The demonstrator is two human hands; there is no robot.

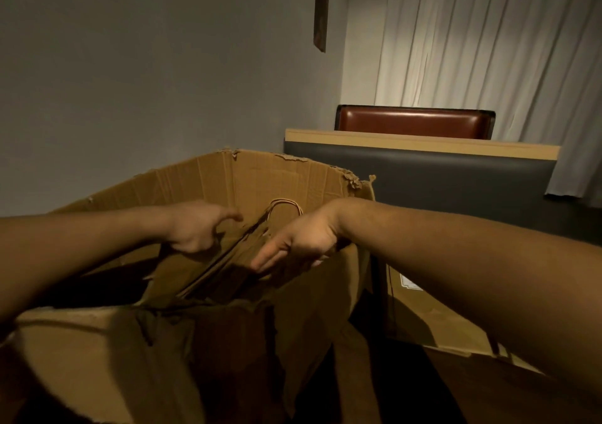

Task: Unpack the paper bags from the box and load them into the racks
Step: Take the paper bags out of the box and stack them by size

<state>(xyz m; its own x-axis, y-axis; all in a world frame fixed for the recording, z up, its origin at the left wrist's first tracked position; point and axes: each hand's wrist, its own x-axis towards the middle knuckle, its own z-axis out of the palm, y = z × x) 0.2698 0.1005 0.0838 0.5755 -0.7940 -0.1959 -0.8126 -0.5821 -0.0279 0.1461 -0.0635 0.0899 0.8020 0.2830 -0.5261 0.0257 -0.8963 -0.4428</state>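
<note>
- left hand (pixel 194 228) reaches inside the cardboard box (pixel 280 176), forefinger out, the rest curled onto the paper bags (pixel 234 257);
- right hand (pixel 301 241): fingers straight, pressed together, flat against the bags

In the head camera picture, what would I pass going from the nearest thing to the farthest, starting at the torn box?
Torn brown cardboard box → stack of brown paper bags with the left hand and right hand on it → dark grey padded bench back → reddish-brown leather chair back → pale pleated curtain.
</note>
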